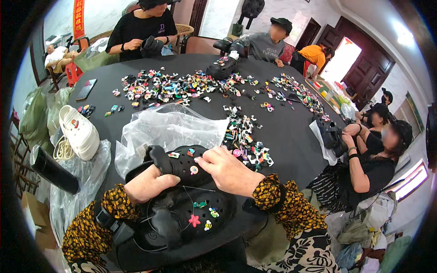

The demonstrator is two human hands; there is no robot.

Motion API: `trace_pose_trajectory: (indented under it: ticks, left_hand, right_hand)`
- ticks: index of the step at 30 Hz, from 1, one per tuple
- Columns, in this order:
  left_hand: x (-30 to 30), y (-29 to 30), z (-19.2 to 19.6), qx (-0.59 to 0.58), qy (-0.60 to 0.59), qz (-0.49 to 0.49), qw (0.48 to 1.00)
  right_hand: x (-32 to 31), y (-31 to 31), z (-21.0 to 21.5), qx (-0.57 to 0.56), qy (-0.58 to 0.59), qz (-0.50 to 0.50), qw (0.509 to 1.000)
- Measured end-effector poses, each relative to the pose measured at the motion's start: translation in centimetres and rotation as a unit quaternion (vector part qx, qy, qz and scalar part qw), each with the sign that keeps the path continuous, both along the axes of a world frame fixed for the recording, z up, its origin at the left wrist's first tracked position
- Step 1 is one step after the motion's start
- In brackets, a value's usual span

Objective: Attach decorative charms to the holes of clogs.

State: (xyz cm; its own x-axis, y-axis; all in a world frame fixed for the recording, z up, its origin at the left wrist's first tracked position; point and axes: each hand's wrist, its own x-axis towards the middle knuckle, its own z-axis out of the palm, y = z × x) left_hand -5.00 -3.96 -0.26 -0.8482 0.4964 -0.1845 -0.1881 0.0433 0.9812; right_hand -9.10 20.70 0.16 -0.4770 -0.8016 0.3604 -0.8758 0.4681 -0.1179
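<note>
- The round black desk carries everything within arm's reach of the people seated around it; four other people show at its far and right sides, each apparently busy with dark shoes of their own.
- A crumpled clear plastic bag lies open just behind the hands, likely the emptied wrapping.
- Two black clogs sit at the near edge. The upper clog is pinned down so its holed top faces up; the lower clog rests against the person's body, already bearing about four charms.
- One white clog lies apart at the left on more plastic.
- The left hand has its grip clamped over the upper clog's heel side, steadying it.
- The right hand has its grip pinched together at the upper clog's top, fingertips beside a small pink charm, pressing there.
- A dark phone lies well apart at the far left.
- Loose coloured charms are scattered in bands, too many to count, the nearest heap just beside the right hand for easy picking.
</note>
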Motion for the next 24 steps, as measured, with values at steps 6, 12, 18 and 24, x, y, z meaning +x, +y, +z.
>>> trace_pose_trajectory:
  ticks: [6, 12, 18, 24]
  left_hand:
    - [-0.1, 0.1, 0.1, -0.027, 0.004, -0.013, 1.000]
    - [-0.1, 0.2, 0.1, -0.043, 0.059, -0.020, 0.997]
    - [-0.2, 0.1, 0.9, -0.094, 0.045, -0.022, 0.994]
    - [-0.2, 0.5, 1.5, -0.089, 0.037, -0.017, 0.995]
  right_hand:
    - [-0.6, -0.1, 0.3, 0.066, -0.019, 0.017, 0.997]
    - [-1.3, -0.3, 0.2, 0.080, -0.015, 0.045, 0.996]
    - [-1.9, -0.8, -0.2, 0.086, -0.032, 0.056, 0.994]
    - [-1.8, -1.0, -0.2, 0.083, -0.042, 0.055, 0.994]
